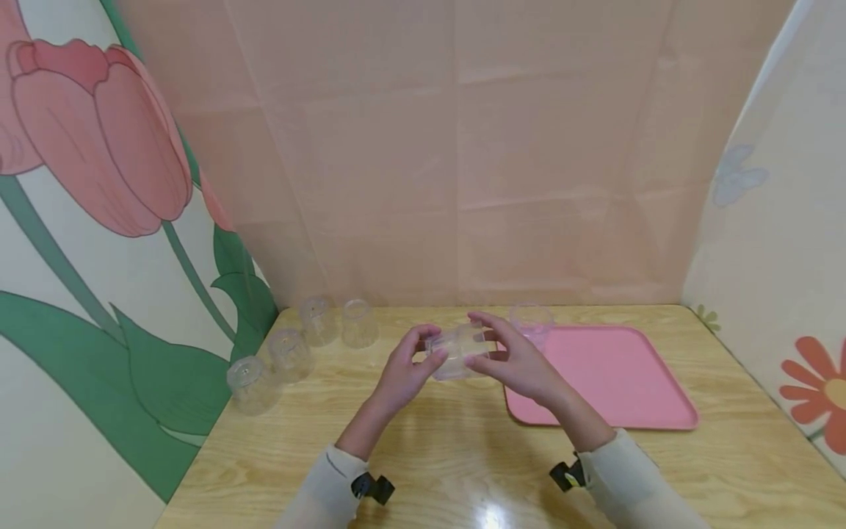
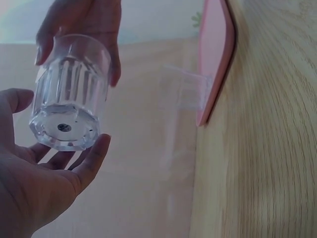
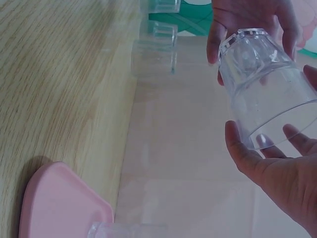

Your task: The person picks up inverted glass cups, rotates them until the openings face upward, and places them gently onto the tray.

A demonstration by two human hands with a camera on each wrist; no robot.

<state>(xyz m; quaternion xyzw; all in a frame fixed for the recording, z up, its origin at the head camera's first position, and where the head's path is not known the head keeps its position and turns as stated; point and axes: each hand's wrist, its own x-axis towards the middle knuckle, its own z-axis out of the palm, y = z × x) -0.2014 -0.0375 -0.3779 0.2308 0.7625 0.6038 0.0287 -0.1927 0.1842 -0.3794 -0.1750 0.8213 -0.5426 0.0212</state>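
The cup (image 1: 457, 354) is up in the air over the table (image 1: 423, 455), between the two hands, just left of the pink tray (image 1: 608, 378). From my far-off seat I see the left hand (image 1: 405, 373) with its fingers bent round the bottom end. The right hand (image 1: 522, 365) has its fingers curled round the rim end. So both hands hold the same cup, but I cannot tell how hard they squeeze.

What worries me is a drop. The cup looks smooth, and mostly fingertips touch it. I think it could slip if one hand lets go before the other has a good hold. Its clear edge is hard for me to see, so a finger could miss it. The other cup (image 1: 534, 332) is at the tray's back left corner. If the right hand swings too low that way, it could bump it. The four cups (image 1: 291, 358) at the left are well apart from the hands, so I worry less there.

The cup is see-through. It lies tipped on its side, bottom toward the left hand, mouth toward the right. Flat ribs go round its lower part, and the rim part is smooth. A small dark spot shows on its bottom.
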